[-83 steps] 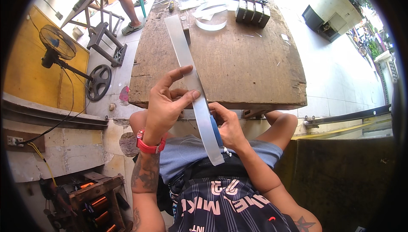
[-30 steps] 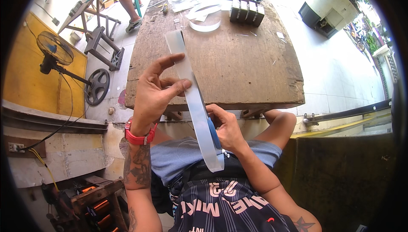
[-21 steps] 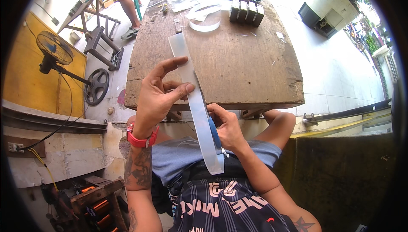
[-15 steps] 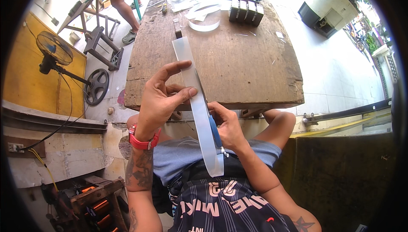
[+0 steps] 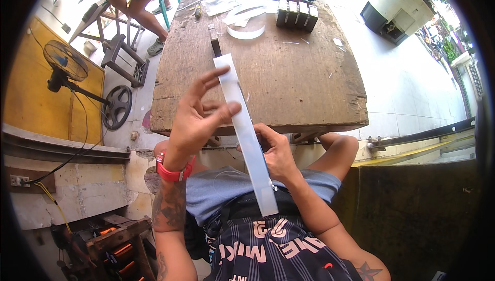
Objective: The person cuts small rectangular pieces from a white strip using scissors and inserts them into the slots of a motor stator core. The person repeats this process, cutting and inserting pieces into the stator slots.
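A long, translucent white plastic strip slants from over the table's near part down to my lap. My left hand, a red watch at its wrist, has its thumb and forefinger on the strip's upper half, the fingers slightly blurred. My right hand is closed beside the strip's lower half, around a blue-handled tool. That tool lies mostly behind the strip, so its kind is hard to make out. Just past the strip's far end lies a narrow flat tool with a dark end.
On the wooden table sit a row of black blocks, a curled white strip and loose plastic scraps. A standing fan is at left. Beyond it, another person bends by a wooden stand. A bin-like white machine stands far right.
The plastic strip has turned flatter toward me and shifted slightly nearer, covering the blue handle. My left fingers have moved slightly. The other person has leaned down into view.
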A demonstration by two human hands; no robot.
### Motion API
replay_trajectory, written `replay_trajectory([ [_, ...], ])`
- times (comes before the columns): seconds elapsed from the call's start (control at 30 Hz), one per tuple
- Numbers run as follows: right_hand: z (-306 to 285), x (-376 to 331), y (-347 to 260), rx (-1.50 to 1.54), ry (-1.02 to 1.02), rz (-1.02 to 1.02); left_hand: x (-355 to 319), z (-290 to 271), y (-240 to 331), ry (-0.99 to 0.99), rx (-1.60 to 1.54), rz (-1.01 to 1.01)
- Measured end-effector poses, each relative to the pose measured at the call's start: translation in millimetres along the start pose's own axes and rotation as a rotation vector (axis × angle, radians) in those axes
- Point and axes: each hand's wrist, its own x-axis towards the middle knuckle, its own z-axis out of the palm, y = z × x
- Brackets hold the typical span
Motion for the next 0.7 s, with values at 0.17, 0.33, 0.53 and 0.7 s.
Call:
replay_trajectory([
  [0.17,3.2,0.7,-4.6,0.030,0.012,-0.028,23.6,-9.0,7.5,0.040,0.064,0.004],
  [0.33,3.5,1.8,-6.9,0.017,0.079,-0.099,14.2,-3.7,1.6,-0.019,0.062,0.036],
  [0.53,3.6,-0.7,-5.9,0.073,0.064,-0.082,10.5,-3.6,-1.7,-0.024,0.047,0.042],
  [0.7,2.9,0.7,2.4,0.059,0.048,-0.076,9.9,-5.8,-2.3,-0.019,0.041,0.000],
])
